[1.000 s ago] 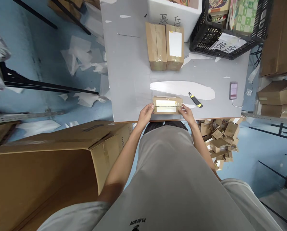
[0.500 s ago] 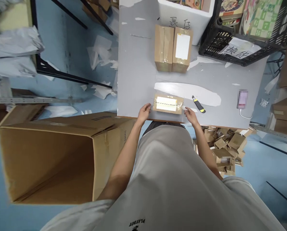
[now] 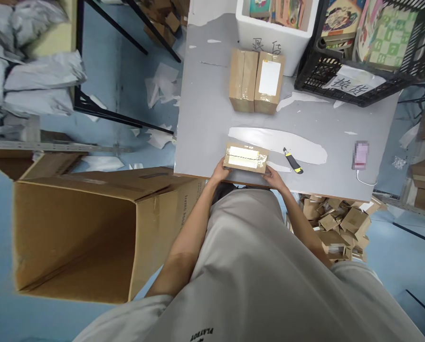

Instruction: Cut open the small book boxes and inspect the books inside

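A small taped cardboard box [image 3: 246, 157] with white labels is held between my two hands at the table's front edge. My left hand [image 3: 221, 171] grips its left end, fingers partly under it. At the lower right corner, my right hand [image 3: 273, 178] holds the other end. To the right of the box lies a black and yellow utility knife [image 3: 293, 161] on the grey table [image 3: 205, 114]. Two taller taped boxes stand side by side farther back, the left one plain [image 3: 243, 80] and the right one [image 3: 269, 83] bearing a white label.
A white foam bin [image 3: 283, 61] and a black crate [image 3: 305, 71] hold books at the back. A phone [image 3: 360, 156] with a cable lies at right. A large open carton [image 3: 155, 237] stands left; small boxes [image 3: 354, 222] are piled below the table's right side.
Both hands have closed in on the small box from its two sides and taken hold of it. The whole view has shifted slightly.
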`<state>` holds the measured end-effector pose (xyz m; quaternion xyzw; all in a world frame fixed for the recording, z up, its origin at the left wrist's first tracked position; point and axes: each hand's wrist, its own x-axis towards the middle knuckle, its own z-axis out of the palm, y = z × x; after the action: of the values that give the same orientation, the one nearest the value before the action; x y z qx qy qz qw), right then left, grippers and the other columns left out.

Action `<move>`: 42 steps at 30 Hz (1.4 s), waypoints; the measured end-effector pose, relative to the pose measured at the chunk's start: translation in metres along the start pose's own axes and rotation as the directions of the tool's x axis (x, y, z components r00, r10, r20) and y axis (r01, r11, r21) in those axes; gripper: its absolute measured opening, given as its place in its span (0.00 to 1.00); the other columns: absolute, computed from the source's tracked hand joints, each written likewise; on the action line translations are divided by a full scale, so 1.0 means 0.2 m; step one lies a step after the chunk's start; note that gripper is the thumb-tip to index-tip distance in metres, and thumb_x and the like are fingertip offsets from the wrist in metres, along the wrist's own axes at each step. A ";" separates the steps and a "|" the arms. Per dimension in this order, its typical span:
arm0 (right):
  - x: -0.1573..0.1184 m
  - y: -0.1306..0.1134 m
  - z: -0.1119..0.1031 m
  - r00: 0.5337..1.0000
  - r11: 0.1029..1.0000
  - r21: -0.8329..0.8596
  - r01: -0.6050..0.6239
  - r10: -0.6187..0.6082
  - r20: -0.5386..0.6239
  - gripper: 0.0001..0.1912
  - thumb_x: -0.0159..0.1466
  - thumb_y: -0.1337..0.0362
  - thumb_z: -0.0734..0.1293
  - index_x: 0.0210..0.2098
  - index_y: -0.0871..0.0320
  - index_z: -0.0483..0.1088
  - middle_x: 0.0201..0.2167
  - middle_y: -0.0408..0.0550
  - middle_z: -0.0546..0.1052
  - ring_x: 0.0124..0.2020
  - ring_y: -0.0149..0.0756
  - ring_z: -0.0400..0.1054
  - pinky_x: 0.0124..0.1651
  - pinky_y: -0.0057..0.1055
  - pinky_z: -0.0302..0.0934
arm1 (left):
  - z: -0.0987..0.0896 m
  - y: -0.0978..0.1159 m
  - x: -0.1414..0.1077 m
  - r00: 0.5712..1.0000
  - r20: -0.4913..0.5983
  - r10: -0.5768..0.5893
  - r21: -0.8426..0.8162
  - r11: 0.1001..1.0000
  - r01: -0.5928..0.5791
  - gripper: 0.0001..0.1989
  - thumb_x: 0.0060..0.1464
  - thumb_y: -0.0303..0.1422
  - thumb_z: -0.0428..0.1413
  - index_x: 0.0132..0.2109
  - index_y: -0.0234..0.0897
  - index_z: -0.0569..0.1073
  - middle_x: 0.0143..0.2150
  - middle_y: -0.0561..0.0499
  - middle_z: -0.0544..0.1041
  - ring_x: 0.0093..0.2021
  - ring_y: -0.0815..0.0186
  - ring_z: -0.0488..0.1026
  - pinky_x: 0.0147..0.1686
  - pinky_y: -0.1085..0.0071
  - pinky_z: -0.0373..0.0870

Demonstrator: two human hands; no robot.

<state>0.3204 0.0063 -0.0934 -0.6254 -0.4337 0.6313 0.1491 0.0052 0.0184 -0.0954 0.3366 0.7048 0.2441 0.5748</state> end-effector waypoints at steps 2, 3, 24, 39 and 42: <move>0.00 -0.01 0.01 1.000 1.000 0.002 -0.004 0.004 -0.024 0.43 0.62 0.60 0.73 0.76 0.56 0.70 0.68 0.56 0.82 0.68 0.52 0.77 0.74 0.51 0.70 | 0.00 0.00 0.01 1.000 -0.005 -0.013 0.013 1.000 0.013 0.42 0.45 0.29 0.68 0.70 0.36 0.76 0.68 0.38 0.83 0.72 0.45 0.77 0.76 0.46 0.70; -0.01 -0.01 0.01 0.999 1.000 0.000 -0.009 0.009 -0.038 0.43 0.62 0.60 0.73 0.76 0.56 0.71 0.67 0.56 0.83 0.67 0.52 0.78 0.74 0.51 0.70 | 0.00 0.01 0.01 1.000 -0.003 -0.015 0.020 1.000 0.015 0.42 0.45 0.30 0.69 0.69 0.36 0.76 0.67 0.37 0.83 0.71 0.44 0.78 0.75 0.45 0.71; -0.16 -0.22 0.23 0.922 0.992 -0.094 0.089 -0.118 -0.368 0.38 0.70 0.32 0.66 0.59 0.55 0.84 0.64 0.59 0.85 0.65 0.59 0.78 0.73 0.54 0.70 | -0.34 0.14 -0.01 0.928 0.361 0.091 0.079 0.989 -0.128 0.37 0.49 0.59 0.72 0.56 0.35 0.85 0.63 0.36 0.86 0.63 0.40 0.84 0.68 0.47 0.78; -0.04 -0.02 0.17 0.963 0.998 -0.053 0.030 -0.043 -0.266 0.44 0.70 0.23 0.55 0.50 0.53 0.81 0.50 0.57 0.87 0.52 0.53 0.81 0.56 0.50 0.80 | -0.17 -0.02 -0.18 0.991 0.126 -0.035 0.027 0.999 0.032 0.32 0.71 0.51 0.62 0.71 0.33 0.75 0.75 0.33 0.76 0.74 0.44 0.76 0.72 0.51 0.74; -0.02 -0.02 0.11 0.975 0.992 -0.103 0.074 -0.094 -0.201 0.43 0.70 0.23 0.55 0.47 0.53 0.82 0.47 0.55 0.87 0.50 0.51 0.81 0.54 0.48 0.80 | -0.10 -0.05 -0.22 0.998 0.057 -0.033 -0.028 0.999 0.035 0.33 0.71 0.52 0.63 0.72 0.34 0.74 0.74 0.33 0.77 0.74 0.45 0.76 0.73 0.51 0.73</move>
<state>0.3000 -0.0022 -0.0923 -0.6747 -0.4716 0.5351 0.1899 -0.0105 -0.0209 -0.0691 0.3230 0.6902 0.2349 0.6034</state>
